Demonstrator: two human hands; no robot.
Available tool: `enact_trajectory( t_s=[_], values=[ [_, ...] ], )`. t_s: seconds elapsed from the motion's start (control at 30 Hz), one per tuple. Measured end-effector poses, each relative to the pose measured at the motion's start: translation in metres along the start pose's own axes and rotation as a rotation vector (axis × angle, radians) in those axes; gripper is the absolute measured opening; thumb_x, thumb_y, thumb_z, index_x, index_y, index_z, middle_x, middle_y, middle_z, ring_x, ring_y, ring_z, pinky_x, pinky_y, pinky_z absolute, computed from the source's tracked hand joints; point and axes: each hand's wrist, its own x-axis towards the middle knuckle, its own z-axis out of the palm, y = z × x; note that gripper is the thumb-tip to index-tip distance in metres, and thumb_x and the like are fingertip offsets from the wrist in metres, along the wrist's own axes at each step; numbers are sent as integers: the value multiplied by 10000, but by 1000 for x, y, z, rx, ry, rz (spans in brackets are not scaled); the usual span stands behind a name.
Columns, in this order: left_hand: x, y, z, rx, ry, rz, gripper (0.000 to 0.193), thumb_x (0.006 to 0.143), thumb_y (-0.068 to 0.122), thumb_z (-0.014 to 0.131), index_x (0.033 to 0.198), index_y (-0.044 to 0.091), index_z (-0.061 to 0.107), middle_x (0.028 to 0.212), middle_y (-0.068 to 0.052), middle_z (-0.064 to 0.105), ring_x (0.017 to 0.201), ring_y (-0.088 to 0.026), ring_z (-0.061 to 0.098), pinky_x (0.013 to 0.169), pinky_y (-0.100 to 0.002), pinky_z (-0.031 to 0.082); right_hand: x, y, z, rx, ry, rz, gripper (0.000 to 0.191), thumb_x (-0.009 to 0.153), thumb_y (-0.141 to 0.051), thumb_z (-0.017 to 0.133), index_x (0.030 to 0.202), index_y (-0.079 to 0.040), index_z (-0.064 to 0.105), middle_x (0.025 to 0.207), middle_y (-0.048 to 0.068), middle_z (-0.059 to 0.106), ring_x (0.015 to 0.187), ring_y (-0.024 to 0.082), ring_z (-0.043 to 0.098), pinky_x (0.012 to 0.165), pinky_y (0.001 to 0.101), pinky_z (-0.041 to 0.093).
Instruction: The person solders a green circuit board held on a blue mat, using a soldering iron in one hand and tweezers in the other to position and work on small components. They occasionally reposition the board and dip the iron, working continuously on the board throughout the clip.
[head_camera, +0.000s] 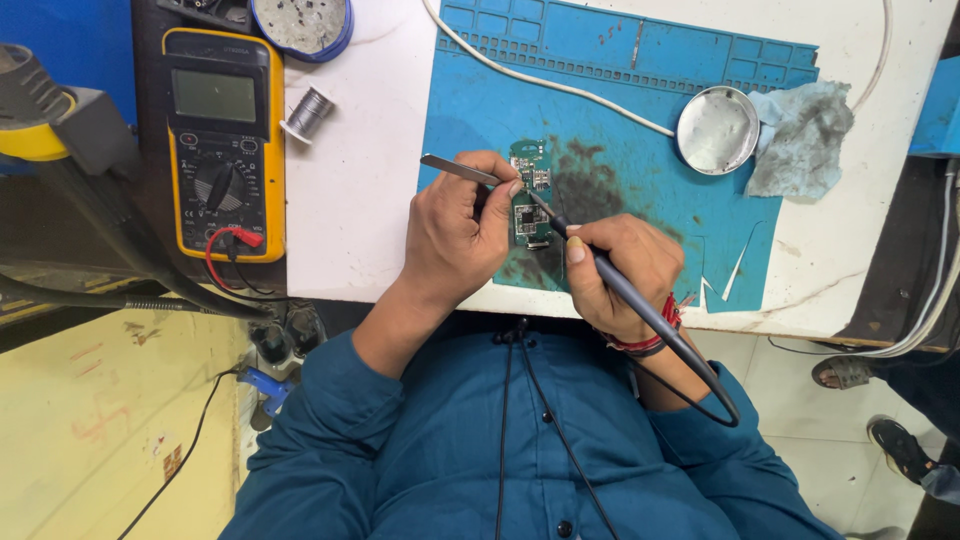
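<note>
Tweezers (455, 168) are pinched in the left hand (455, 235) and a soldering iron (620, 290) gripped in the right hand (615, 270) over the circuit board (528, 215) on the blue mat (620, 120), where a slip could bridge pads.

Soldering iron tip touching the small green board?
Cannot tell. In the head view the soldering iron in the right hand has its tip over the small green circuit board, but a top-down look cannot show contact or gap.

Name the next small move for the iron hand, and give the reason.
Probably ease the soldering iron tip onto the board. The right hand has the tip right at the board, and the left hand steadies tweezers beside it.
</note>
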Motion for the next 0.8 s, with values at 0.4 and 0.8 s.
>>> enact_trajectory(
  t_s=[0.4,0.8],
  values=[
    [0,0,1,-5,15,-15,106,1007,28,679,1078,46,602,888,-77,697,704,-187,728,613,-313,553,-1,0,1,-21,-5,4,45,960,-62,686,939,-27,667,836,108,704,685,256,676,627,358,498],
    [-1,0,0,-13,7,-29,112,1013,25,670,1093,55,597,878,-77,695,705,-179,730,612,-309,553,2,0,0,-15,-17,-2,46,955,-62,694,952,-21,672,827,115,704,678,253,674,624,353,497]
  ],
)
